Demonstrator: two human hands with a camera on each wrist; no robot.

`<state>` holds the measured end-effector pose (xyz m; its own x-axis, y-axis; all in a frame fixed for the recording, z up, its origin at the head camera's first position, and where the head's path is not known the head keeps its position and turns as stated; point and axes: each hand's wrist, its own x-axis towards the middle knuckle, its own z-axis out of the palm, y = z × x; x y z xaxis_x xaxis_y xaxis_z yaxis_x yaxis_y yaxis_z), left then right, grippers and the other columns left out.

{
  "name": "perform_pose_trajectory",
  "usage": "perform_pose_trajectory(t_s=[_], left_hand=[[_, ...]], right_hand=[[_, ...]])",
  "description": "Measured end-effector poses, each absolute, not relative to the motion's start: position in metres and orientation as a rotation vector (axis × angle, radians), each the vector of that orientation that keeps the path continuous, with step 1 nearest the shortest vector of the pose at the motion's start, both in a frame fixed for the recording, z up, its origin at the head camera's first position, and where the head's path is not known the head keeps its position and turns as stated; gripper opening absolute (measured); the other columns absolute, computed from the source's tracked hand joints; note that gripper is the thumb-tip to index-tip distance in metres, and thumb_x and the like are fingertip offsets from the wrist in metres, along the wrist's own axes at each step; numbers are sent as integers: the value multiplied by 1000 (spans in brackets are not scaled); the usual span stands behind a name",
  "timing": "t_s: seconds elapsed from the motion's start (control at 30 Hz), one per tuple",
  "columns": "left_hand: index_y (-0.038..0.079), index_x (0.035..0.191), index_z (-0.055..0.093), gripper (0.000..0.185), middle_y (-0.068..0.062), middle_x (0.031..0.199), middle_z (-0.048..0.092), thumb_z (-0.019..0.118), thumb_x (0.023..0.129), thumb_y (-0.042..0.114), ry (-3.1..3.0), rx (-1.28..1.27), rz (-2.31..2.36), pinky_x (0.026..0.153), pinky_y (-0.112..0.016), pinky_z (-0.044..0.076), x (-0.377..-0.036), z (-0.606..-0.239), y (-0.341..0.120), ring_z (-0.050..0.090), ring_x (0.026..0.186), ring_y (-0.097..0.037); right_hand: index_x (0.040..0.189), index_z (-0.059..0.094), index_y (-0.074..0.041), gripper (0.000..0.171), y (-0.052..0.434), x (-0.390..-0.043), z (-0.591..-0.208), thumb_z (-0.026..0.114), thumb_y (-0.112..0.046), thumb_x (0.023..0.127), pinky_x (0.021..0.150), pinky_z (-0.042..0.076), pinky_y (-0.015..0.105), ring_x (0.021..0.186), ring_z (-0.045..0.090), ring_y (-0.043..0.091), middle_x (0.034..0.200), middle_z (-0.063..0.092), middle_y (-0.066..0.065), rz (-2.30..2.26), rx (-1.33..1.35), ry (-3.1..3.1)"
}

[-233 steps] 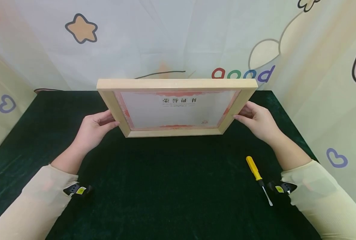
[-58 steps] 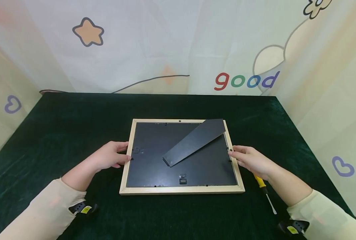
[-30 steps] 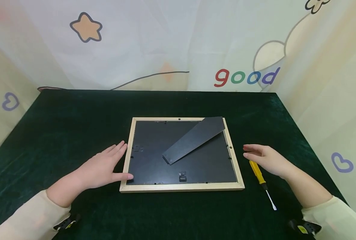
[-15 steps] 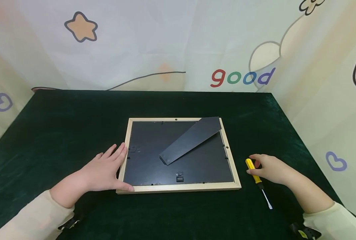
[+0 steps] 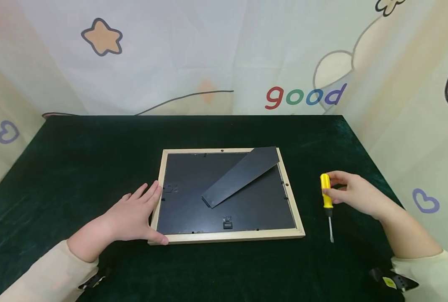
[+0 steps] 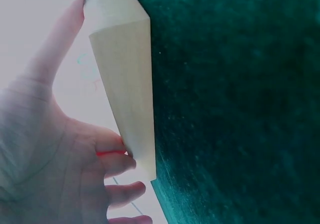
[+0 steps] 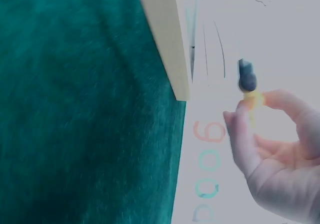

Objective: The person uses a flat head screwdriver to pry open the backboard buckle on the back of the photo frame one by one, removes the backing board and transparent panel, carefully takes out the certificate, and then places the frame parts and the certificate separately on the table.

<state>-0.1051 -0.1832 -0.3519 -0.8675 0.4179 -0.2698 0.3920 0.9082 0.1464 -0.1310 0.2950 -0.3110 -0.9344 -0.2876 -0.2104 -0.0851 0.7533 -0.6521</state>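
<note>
A pale backdrop (image 5: 178, 50) printed with cartoon shapes and the word "good" rises behind a counter (image 5: 95, 142) covered in dark green cloth. On the counter, in front of the person, a picture frame (image 5: 231, 237) lies with its back up, its long axis running left to right. Its rails are light, smooth wood, set round a black, faintly glossy backing (image 5: 194, 172).

The person's left hand (image 5: 131, 218) rests at the frame's near left corner, fingers straight and spread, thumb on the corner and fingertips against the left rail, gripping nothing. The right hand (image 5: 354, 193), well apart from the frame on its right, pinches a tool between thumb and bent fingers.

A black stand leg (image 5: 243, 176) slants over the backing from the far right corner towards the middle.

The relation that seems to matter most is between tool and frame: the screwdriver (image 5: 327, 203), yellow-handled with a slim metal shank, has its tip towards the person, across the frame's length, so the frame lies to its left. Whether the tip touches the cloth cannot be told.

Smallest are dark tabs (image 5: 286, 198) along the inner edges of the rails.
</note>
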Motion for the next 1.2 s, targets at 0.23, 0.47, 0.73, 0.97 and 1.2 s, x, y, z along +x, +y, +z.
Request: perform_pose_trajectory(t_s=[0.23, 0.47, 0.73, 0.97, 1.2], left_hand=[[6, 135, 16, 125, -8, 141, 4, 44, 42, 84, 2777, 615, 133, 88, -58, 21, -105, -353, -183, 5, 125, -32], [5, 135, 17, 126, -9, 141, 8, 44, 41, 84, 2760, 632, 124, 89, -58, 20, -108, -353, -181, 8, 125, -34], [3, 134, 20, 125, -11, 140, 9, 46, 42, 83, 2762, 643, 120, 89, -57, 23, -108, -349, -181, 11, 124, -36], [3, 134, 20, 125, -11, 140, 9, 48, 42, 82, 2770, 638, 129, 89, -57, 23, -107, -350, -180, 12, 124, -36], [3, 134, 19, 125, -11, 140, 9, 48, 42, 82, 2755, 627, 136, 88, -57, 23, -108, -350, -179, 13, 123, -36]], right_hand=[[112, 33, -1, 41, 285, -140, -309, 51, -25, 85, 74, 44, 25, 89, 58, 19, 103, 58, 9, -1588, -205, 2401], [110, 34, -4, 39, 269, -146, -312, 54, -25, 83, 75, 43, 28, 92, 57, 19, 104, 57, 6, -1738, -160, 2292], [117, 34, -6, 46, 250, -148, -309, 57, -23, 81, 76, 43, 27, 92, 57, 19, 108, 52, 10, -1742, -183, 2287], [105, 45, -3, 37, 236, -154, -313, 58, -27, 80, 75, 43, 28, 92, 56, 22, 106, 50, 15, -1731, -185, 2277], [106, 46, -2, 42, 217, -158, -314, 60, -30, 77, 74, 45, 30, 90, 57, 22, 105, 51, 15, -1687, -141, 2278]])
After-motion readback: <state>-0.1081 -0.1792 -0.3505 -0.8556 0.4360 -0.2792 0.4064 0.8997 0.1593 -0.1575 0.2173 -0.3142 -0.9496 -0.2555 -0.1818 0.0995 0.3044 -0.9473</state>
